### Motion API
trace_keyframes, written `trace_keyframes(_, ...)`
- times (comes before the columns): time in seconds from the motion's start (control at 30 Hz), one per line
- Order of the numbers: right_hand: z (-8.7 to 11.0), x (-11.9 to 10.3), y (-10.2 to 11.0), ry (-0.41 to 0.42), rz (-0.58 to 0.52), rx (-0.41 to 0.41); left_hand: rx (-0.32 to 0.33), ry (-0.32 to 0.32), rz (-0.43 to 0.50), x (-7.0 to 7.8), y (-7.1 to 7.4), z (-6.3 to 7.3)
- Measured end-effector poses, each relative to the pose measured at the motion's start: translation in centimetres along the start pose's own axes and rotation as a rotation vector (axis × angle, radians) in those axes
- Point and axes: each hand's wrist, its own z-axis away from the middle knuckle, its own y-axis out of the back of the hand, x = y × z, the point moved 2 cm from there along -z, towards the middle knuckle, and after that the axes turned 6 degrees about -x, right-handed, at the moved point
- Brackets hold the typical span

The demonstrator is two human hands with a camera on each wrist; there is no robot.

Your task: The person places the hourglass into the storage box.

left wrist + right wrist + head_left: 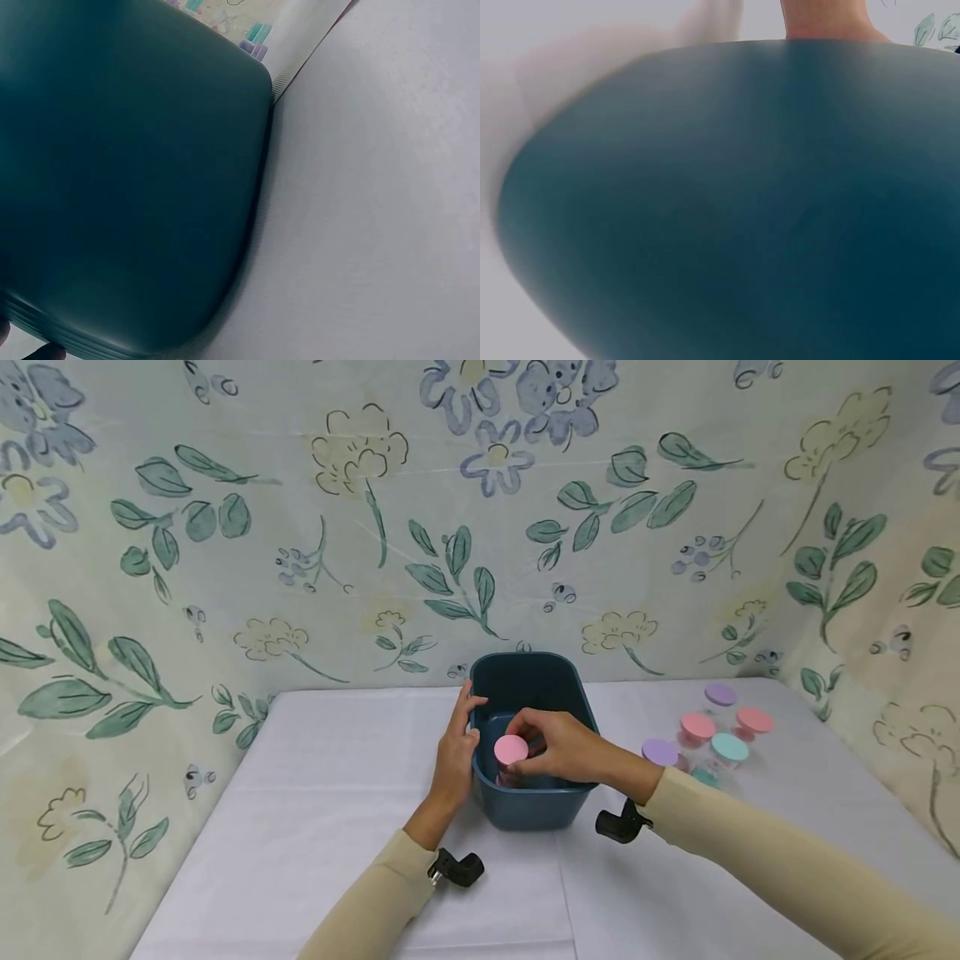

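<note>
A dark teal plastic bin [531,810] stands on the white-covered table. My left hand [453,760] grips the bin's left side, with fingertips over the rim; in the left wrist view two fingertips [46,351] show at that rim. My right hand [562,747] reaches into the bin's near part from the right. Between thumb and fingers it pinches a small clear jar with a pink lid [511,750], held upright near the bin's front left corner. The bin's outer wall [727,187] fills most of the right wrist view and hides the jar there.
Right of the bin stand several small clear jars, with purple lids [721,694], pink lids [697,727] and a turquoise lid [730,747]. The right forearm passes just in front of them. A floral cloth [465,568] hangs behind the table [330,827].
</note>
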Motion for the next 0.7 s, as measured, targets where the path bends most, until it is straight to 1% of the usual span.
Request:
trace_keyframes(0.13, -0.08, 0.12, -0.09, -0.022, 0.003, -0.029, -0.003, 0.006, 0.004, -0.03, 0.06, -0.03)
trace_keyframes(0.47, -0.51, 0.31, -0.19, -0.043, 0.018, -0.102, 0.006, -0.004, 0.014, -0.19, 0.17, -0.03)
trace_keyframes(0.7, -0.48, 0.35, -0.15, -0.081, 0.077, -0.11, -0.005, -0.004, 0.013, -0.12, 0.1, -0.06)
